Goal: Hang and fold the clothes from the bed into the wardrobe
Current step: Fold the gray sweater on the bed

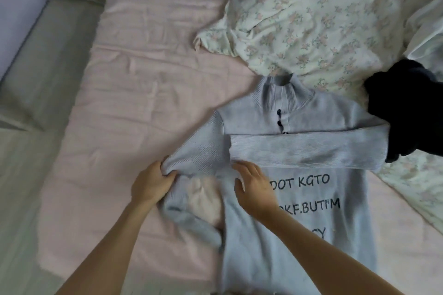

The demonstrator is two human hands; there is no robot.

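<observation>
bed [143,59] with pink sheet carries the grey sweater [299,198], laid flat front-up, neck toward the floral quilt [311,19], dark garment [407,112] touching its far-side shoulder; one sleeve already lies across the sweater's chest; left hand [151,182] pinches the bunched other sleeve at the sweater's near-side edge, right hand [254,189] rests flat with fingers spread on the sweater's body; best move, likely: right hand pins the body while left draws that sleeve straight across, parallel to the first, no bunching

We saw only one view: the head camera looked steeply down, close over the bed [148,59].
</observation>
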